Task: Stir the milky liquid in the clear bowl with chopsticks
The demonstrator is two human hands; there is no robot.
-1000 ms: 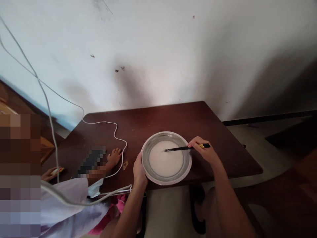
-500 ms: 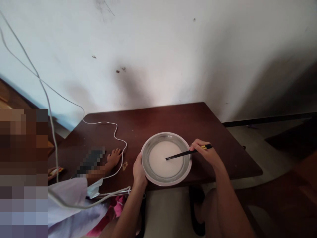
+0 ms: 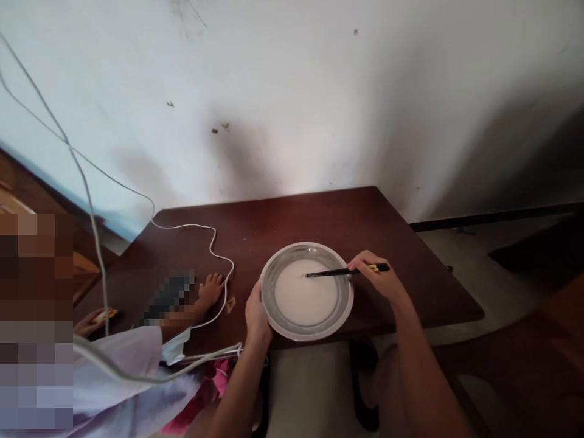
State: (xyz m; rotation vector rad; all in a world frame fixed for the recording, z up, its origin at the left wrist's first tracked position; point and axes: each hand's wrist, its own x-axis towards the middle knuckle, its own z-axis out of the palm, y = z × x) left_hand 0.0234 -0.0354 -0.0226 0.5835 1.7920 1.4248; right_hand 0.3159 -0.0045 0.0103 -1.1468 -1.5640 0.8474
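A round metal bowl (image 3: 269, 298) stands at the front edge of the dark table, holding a milky white liquid (image 3: 305, 301). My left hand (image 3: 256, 313) grips the bowl's left rim, its fingers partly hidden behind the wall. Black chopsticks (image 3: 335, 272) with yellow bands near their upper ends are pinched in my right hand (image 3: 376, 274), to the right of the bowl. Their tips dip into the liquid near the middle, slightly toward the far side.
The brown table (image 3: 274, 213) meets a marked white wall (image 3: 292, 91). At left, another person's hand (image 3: 212, 289) rests beside a blurred dark device (image 3: 168, 298). A white cable (image 3: 212, 240) winds over the tabletop. A wooden chair (image 3: 524, 359) stands at the right.
The chopstick tips have moved toward the bowl's far side, and the chopsticks lie nearer to level. My left hand stays on the bowl. The view has shifted slightly.
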